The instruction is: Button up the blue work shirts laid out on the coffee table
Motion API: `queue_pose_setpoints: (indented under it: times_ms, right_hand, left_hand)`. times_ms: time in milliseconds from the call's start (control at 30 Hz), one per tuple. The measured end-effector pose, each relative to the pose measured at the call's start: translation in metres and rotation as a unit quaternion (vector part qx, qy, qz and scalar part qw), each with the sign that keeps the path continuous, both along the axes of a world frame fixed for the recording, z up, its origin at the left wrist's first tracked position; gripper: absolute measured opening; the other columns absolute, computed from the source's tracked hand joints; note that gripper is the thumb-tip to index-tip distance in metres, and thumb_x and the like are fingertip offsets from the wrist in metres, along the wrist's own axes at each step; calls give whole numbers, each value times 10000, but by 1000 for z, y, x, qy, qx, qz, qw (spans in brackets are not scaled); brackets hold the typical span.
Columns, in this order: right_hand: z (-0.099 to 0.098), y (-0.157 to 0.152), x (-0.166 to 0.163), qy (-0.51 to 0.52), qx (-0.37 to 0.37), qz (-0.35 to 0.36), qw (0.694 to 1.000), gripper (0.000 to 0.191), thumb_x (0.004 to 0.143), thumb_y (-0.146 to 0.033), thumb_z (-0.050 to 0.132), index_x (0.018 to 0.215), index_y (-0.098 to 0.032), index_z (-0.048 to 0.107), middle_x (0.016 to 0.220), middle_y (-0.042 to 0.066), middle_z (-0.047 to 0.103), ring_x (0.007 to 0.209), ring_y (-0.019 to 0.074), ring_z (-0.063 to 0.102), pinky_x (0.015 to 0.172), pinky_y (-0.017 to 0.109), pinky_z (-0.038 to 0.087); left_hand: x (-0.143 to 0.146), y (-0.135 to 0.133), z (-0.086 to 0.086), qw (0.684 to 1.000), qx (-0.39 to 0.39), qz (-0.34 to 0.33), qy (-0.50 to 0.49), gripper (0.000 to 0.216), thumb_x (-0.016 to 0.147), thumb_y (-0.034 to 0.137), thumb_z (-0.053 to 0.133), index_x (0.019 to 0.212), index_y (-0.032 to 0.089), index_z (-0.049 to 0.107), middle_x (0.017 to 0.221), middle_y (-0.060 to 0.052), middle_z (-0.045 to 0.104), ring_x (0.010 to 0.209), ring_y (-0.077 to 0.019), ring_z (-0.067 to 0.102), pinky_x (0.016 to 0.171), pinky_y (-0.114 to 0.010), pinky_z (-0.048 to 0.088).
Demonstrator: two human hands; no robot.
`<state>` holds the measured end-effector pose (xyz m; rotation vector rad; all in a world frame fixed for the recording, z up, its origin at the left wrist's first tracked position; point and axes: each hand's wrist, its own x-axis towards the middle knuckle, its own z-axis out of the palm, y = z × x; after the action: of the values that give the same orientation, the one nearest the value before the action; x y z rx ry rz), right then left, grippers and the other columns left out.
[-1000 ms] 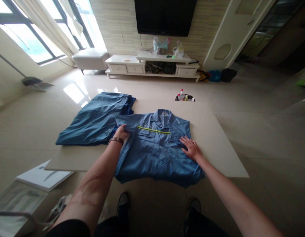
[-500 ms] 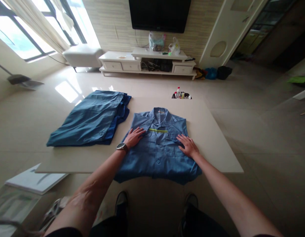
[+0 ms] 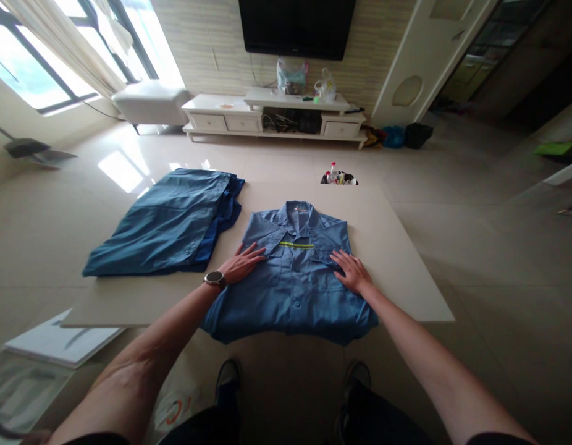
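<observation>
A blue work shirt (image 3: 293,287) lies front up on the pale table (image 3: 406,290), collar away from me and its lower part hanging over the near edge. Its sleeves are folded in across the chest, and a yellow-green stripe runs between them. My left hand (image 3: 242,262) rests flat on the shirt's left side, fingers spread. On the right side, my right hand (image 3: 351,271) lies on the cloth near the folded sleeve, its fingers stretched out. Left of the shirt is a stack of folded blue garments (image 3: 160,222).
Past the table's far edge, the top of a container with bottles (image 3: 339,177) shows. A white TV cabinet (image 3: 212,120) stands by the wall, with a grey bench (image 3: 151,102) beside it. White boards (image 3: 66,340) lie low at the near left.
My left hand has slid a little left and toward me along the shirt's side, and the shirt's lower left edge has spread outward. My right hand has hardly moved.
</observation>
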<state>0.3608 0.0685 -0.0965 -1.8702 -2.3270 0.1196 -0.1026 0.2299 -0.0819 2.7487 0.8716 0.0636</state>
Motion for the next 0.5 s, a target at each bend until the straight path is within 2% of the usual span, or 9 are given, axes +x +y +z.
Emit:
queue_pose_setpoints:
  times_ms: [100,167,267,333,400,433,500]
  right_hand:
    - [-4,10,6,-9,-4,16,1000,614,1016,-451,407,1610,-305,355,1677,27,361,1565,252,273,1243,512,245]
    - [0,28,7,-20,-4,16,1000,606,1014,-452,397,1605,-327,357,1659,28,398,1557,263,287,1244,551,229]
    - [22,65,-4,-25,35,-42,998,591,990,-430,413,1575,-349,406,1602,42,481,1540,323,293,1228,653,178]
    - [44,79,-13,9,91,-119,989,588,981,-421,412,1559,-312,435,1565,78,516,1514,368,302,1199,670,225]
    - [62,68,-17,56,138,-183,972,570,975,-420,420,1508,-232,496,1493,138,564,1426,386,397,1140,601,352]
    - [68,51,-15,75,149,-205,964,542,967,-421,436,1446,-194,550,1424,168,602,1348,381,468,1091,550,413]
    - [69,-5,-6,100,139,-248,954,425,937,-439,486,1219,-179,669,1201,177,687,1134,346,590,989,476,477]
  left_hand:
    - [3,4,-3,1000,-1,10,-14,467,1018,300,415,1460,337,561,1655,-21,417,1613,-269,164,1294,-608,12]
    - [15,14,2,999,-6,29,-13,470,1005,276,421,1447,336,572,1642,-29,439,1603,-282,202,1284,-628,15]
    - [39,29,25,995,4,89,-33,458,964,231,469,1383,334,619,1609,-51,480,1582,-309,254,1268,-652,6]
    - [50,28,44,984,27,154,-82,429,946,265,513,1359,308,623,1580,-86,504,1552,-326,303,1271,-629,83]
    - [45,13,57,958,51,246,-140,432,924,325,554,1346,252,606,1510,-146,544,1474,-344,399,1234,-572,255]
    - [36,-2,59,939,55,300,-161,434,905,348,575,1319,221,606,1440,-175,581,1406,-350,463,1183,-539,346]
    - [2,-42,54,892,27,416,-175,374,846,381,629,1168,190,638,1208,-186,669,1205,-350,590,1049,-494,465]
